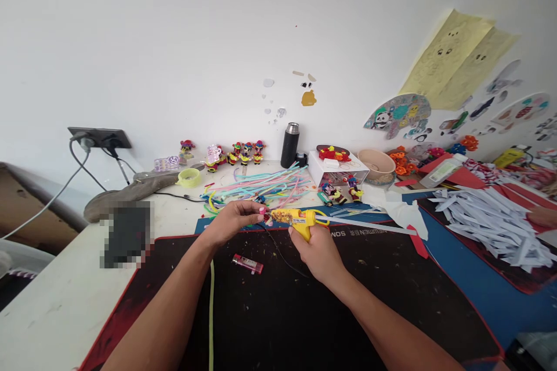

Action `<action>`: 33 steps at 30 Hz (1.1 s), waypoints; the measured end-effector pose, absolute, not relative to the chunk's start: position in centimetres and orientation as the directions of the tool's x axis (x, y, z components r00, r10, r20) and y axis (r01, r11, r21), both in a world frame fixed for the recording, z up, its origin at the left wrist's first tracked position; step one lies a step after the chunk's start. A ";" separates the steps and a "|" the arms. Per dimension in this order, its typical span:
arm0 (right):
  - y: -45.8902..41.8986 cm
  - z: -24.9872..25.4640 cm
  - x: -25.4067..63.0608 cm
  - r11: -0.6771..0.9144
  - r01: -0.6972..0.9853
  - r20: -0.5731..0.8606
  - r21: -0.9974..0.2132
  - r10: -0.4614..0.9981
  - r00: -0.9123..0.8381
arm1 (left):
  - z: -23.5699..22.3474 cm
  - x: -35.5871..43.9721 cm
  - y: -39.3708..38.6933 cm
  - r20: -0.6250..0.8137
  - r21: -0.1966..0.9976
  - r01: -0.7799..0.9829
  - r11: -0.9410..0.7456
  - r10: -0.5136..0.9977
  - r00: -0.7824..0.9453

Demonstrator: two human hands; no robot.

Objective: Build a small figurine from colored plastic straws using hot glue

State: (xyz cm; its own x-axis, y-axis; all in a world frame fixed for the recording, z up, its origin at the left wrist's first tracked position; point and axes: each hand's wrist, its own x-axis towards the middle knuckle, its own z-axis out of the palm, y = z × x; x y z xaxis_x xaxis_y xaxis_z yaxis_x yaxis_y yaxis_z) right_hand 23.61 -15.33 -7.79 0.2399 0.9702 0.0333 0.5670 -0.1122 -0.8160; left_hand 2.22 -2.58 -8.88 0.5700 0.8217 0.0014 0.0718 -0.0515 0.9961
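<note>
My right hand (319, 255) is wrapped round the grip of a yellow hot glue gun (300, 219). A long whitish glue stick (365, 224) runs out of its back to the right. Pinched in the fingers of my left hand (237, 220) is a small pink and red craft piece (263, 214), its shape too small to make out. The gun's nozzle end points left, at or very close to this piece; whether they touch I cannot tell. Below them a pink lighter (248, 264) lies on the black desk mat (270, 324).
Colourful pipe cleaners (261, 181) lie behind my hands. Several small figures (247, 152), a black flask (290, 145) and a white box (339, 171) stand by the wall. Yellow tape (188, 178) is at left. White paper strips (496, 226) are heaped at right, near another person's hand (543, 217).
</note>
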 end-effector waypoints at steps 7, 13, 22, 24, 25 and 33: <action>-15.3 -7.7 23.4 -0.117 0.581 0.028 -0.805 0.971 0.236 | -9.2 2.2 -2.5 0.008 0.992 0.097 -0.075 0.832 0.555; -15.3 -7.6 23.2 -0.107 0.579 0.035 -0.809 0.973 0.229 | -9.1 2.2 -2.5 0.006 0.990 0.111 -0.082 0.829 0.560; -15.1 -7.8 23.4 -0.109 0.556 0.041 -0.824 0.967 0.251 | -8.9 2.3 -2.6 0.011 0.989 0.112 -0.095 0.811 0.585; -15.1 -7.8 23.4 -0.102 0.547 0.047 -0.831 0.967 0.251 | -8.9 2.3 -2.7 0.003 0.989 0.118 -0.089 0.809 0.587; -15.1 -7.8 23.4 -0.101 0.544 0.047 -0.833 0.967 0.250 | -8.9 2.3 -2.7 -0.001 0.989 0.121 -0.087 0.810 0.586; -15.0 -8.2 23.4 -0.140 0.451 -0.025 -0.881 0.967 0.252 | -9.0 2.3 -2.6 0.007 0.990 0.110 -0.088 0.813 0.583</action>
